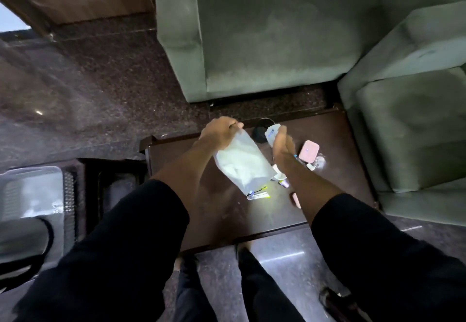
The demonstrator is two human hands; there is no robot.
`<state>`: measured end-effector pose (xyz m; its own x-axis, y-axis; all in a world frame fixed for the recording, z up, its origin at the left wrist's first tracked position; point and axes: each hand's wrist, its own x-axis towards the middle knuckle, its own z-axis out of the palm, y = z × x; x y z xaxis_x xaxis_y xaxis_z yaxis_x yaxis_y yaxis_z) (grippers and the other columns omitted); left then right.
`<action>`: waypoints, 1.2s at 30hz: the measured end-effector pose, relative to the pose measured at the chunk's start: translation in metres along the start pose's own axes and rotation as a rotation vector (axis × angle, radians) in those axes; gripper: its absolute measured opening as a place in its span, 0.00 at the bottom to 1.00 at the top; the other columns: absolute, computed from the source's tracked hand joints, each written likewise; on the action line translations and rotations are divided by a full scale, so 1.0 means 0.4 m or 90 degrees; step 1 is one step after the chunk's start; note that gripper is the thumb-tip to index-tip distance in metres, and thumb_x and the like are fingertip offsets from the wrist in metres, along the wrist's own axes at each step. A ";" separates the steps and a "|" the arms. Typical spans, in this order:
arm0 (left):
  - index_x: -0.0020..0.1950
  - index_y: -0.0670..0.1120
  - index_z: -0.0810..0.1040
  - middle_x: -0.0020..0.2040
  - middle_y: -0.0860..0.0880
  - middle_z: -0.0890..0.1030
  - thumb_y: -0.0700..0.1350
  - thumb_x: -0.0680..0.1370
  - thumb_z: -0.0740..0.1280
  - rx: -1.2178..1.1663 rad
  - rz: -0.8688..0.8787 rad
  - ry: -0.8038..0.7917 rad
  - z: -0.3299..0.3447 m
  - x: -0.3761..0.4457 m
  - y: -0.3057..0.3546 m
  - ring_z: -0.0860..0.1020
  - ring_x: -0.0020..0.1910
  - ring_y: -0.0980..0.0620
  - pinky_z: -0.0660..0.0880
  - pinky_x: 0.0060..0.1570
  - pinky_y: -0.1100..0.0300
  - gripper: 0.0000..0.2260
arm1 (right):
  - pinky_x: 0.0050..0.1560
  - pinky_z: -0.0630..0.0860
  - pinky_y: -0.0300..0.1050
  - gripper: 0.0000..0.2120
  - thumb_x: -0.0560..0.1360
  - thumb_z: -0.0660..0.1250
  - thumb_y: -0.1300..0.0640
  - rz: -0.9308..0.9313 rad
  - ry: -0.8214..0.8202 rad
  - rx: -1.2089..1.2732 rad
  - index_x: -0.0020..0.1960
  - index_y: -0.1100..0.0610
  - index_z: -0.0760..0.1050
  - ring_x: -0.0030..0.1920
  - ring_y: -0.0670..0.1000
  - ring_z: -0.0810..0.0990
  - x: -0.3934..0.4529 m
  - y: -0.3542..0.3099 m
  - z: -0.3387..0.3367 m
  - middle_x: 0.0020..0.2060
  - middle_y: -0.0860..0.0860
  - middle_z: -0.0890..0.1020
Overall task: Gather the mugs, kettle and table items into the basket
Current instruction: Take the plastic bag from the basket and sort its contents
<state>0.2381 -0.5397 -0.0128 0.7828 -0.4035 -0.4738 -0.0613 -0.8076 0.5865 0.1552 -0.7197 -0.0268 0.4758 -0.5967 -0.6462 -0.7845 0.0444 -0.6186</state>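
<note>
Over a dark wooden table (252,215) my left hand (218,130) grips the top edge of a white pouch (242,163), which hangs tilted above the tabletop. My right hand (283,149) is closed on a small white tube (272,134) with blue print. On the table lie a pink case (309,151), a black round object (261,132), a white cup (278,174) partly hidden by my right wrist, pens (257,194) and small pink items (296,199). The grey basket (32,190) stands on the floor at the left.
Grey-green sofa seats (277,34) stand behind and to the right of the table. Dark polished floor (83,89) spreads to the left. A grey object with a black cord (25,236) sits by the basket. My feet are under the table's near edge.
</note>
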 end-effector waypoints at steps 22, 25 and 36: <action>0.37 0.49 0.75 0.36 0.50 0.78 0.58 0.84 0.61 0.033 -0.052 -0.040 0.208 0.324 -0.048 0.82 0.48 0.41 0.73 0.48 0.54 0.20 | 0.52 0.76 0.47 0.11 0.75 0.65 0.64 -0.228 0.026 -0.261 0.55 0.53 0.78 0.53 0.59 0.82 0.380 0.052 0.066 0.50 0.55 0.86; 0.37 0.49 0.76 0.38 0.49 0.79 0.58 0.84 0.61 0.030 -0.057 -0.033 0.205 0.339 -0.038 0.81 0.46 0.43 0.71 0.47 0.56 0.20 | 0.58 0.78 0.46 0.14 0.77 0.65 0.65 -0.277 -0.005 -0.379 0.54 0.52 0.85 0.59 0.59 0.82 0.403 0.054 0.073 0.54 0.54 0.87; 0.33 0.49 0.72 0.32 0.51 0.76 0.57 0.84 0.62 0.030 -0.048 -0.022 0.219 0.367 -0.070 0.78 0.41 0.43 0.68 0.43 0.57 0.22 | 0.63 0.65 0.53 0.13 0.76 0.69 0.56 -0.546 -0.110 -0.935 0.60 0.50 0.84 0.66 0.54 0.70 0.444 0.046 0.103 0.54 0.49 0.84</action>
<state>0.3004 -0.6141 -0.1561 0.7645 -0.3548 -0.5382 -0.0328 -0.8552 0.5172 0.2417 -0.7916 -0.1713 0.8811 0.0369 -0.4715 0.0676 -0.9965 0.0483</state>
